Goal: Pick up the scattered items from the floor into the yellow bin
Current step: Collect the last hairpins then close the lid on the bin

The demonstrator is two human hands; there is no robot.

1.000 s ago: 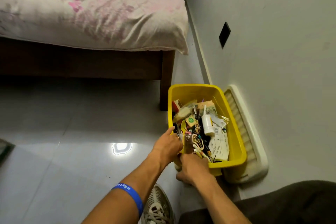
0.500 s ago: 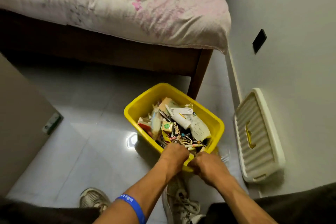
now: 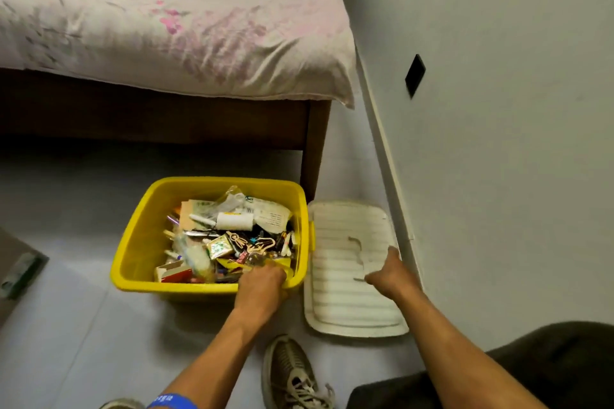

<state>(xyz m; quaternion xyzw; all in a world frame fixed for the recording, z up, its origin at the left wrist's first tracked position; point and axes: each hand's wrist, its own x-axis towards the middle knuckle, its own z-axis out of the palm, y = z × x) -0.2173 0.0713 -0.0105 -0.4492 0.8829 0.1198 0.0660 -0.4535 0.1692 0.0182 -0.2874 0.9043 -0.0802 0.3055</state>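
The yellow bin (image 3: pixel 139 242) sits on the pale floor (image 3: pixel 83 325) just before the bed (image 3: pixel 166 43), heaped with small clutter. The left hand (image 3: pixel 262 289) has its grip curled over the bin's near rim. The right hand (image 3: pixel 390 276) rests on the white ribbed lid (image 3: pixel 345 295), fingers loosely spread, close to the wall (image 3: pixel 498 143)

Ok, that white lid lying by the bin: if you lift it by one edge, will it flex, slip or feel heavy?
The white lid is probably light: it looks like thin moulded plastic. Its ribbed top and raised rim should keep it fairly stiff, maybe with slight bowing. It lies flat on glossy floor tile, so it may slide before lifting; the right hand is already at its handle.
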